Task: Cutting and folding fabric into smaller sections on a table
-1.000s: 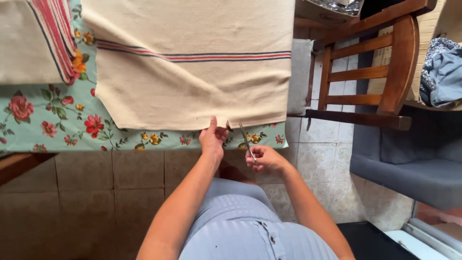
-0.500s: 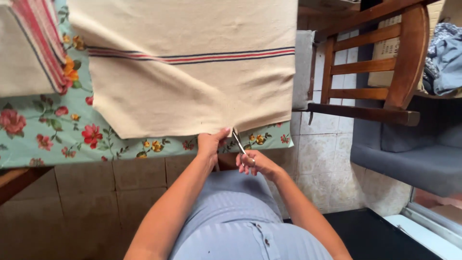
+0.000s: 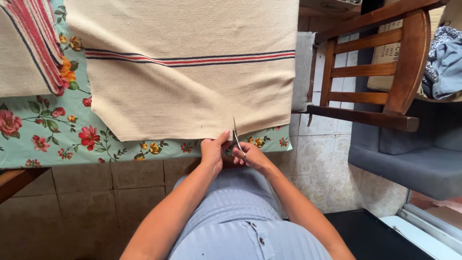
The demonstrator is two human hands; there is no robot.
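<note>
Our left hand [image 3: 213, 150] fingers pinch the cloth [image 3: 192, 72] hem; right hand [image 3: 250, 156] fingers grip scissors [image 3: 236, 137], blades just beyond. We should keep the hem taut.

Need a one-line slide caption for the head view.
Left hand pinches the cream cloth hem while right hand holds scissors at its edge.

The scissors' [image 3: 237, 136] handles are buried in the right hand [image 3: 250, 156] — folded cloth [image 3: 26, 53] and chair [image 3: 380, 72] run off-frame.
</note>
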